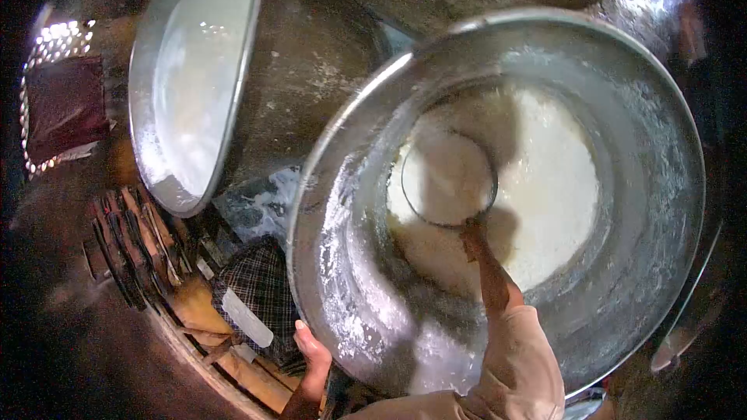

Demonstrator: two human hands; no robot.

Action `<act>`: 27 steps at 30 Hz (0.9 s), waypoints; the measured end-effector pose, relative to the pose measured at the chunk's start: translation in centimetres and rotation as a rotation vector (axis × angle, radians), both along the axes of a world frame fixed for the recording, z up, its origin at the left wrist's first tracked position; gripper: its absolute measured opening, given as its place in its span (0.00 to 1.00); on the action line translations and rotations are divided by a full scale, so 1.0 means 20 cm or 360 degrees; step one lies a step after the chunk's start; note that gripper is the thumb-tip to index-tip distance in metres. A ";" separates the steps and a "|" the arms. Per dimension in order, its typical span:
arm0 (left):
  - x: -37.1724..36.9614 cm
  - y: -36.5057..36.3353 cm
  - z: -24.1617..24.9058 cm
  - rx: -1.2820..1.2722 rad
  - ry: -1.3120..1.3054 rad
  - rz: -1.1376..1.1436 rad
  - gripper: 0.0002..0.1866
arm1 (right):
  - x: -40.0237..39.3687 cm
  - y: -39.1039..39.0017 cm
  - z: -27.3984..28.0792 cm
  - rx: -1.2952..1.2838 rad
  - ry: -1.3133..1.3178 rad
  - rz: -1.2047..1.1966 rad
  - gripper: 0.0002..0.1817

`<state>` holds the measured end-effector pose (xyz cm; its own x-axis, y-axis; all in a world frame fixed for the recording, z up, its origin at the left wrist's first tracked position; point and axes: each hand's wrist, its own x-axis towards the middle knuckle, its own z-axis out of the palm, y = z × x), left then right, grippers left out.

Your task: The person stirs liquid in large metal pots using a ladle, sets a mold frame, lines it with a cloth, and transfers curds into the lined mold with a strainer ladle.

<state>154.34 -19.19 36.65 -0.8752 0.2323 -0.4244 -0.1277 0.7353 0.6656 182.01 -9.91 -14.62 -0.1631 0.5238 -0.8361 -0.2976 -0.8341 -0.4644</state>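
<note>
A large metal pot with a wide rim holds white liquid. Inside it, my right hand is closed on a round, rimmed tool, which lies at the liquid's surface. The sleeve of that arm is light coloured. My left hand is at the pot's lower left rim, with one finger raised along the outer edge; its other fingers are mostly hidden, so its grip cannot be made out.
A second metal vessel with white liquid stands at the upper left. Below it are dark slats and a checked cloth. A maroon cloth hangs by a perforated opening at the far left.
</note>
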 end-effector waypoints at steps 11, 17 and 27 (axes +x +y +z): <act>-0.03 0.10 0.02 -0.0105 0.0256 -0.0667 0.28 | 0.25 0.18 1.40 -0.0072 -0.0048 0.1098 0.07; -0.07 -0.05 -0.16 0.0280 -0.0009 -0.0514 0.26 | 0.41 0.41 2.41 0.0350 -0.0452 0.2076 0.06; -0.66 -1.49 -0.15 0.0888 -0.0528 0.0597 0.10 | 0.09 0.47 3.60 0.0050 -0.0587 0.2383 0.15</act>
<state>141.24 -48.90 33.66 -0.7846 0.2017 -0.5863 -0.5622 0.1674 0.8099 183.80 -0.50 57.45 -0.3317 0.0919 -0.9389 0.9068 -0.2432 -0.3442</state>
